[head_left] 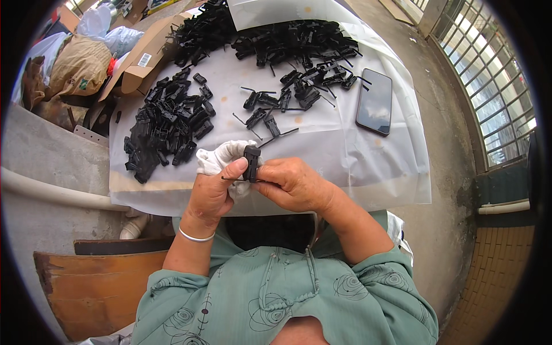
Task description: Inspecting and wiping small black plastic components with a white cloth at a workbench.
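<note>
A small black plastic part (pixel 251 163) stands upright between my hands, just over the near edge of the covered table. My left hand (pixel 213 187) grips it, with the bare thumb pressed on its side. White cloth or a partial glove (pixel 218 158) covers the fingers of that hand. At the part's lower right, my right hand (pixel 296 183) is closed with thumb and fingertips pinched against it; the exact contact is hidden. One thin black prong sticks out to the left under my left thumb. Loose similar parts with thin prongs (pixel 272 125) lie just beyond my hands.
Heaped black parts (pixel 169 115) lie on the left, and a larger pile with prongs (pixel 299 43) spreads across the back. A dark phone (pixel 375 102) rests on the right of the white plastic sheet (pixel 356 161). An open cardboard box (pixel 141 63) stands at the back left.
</note>
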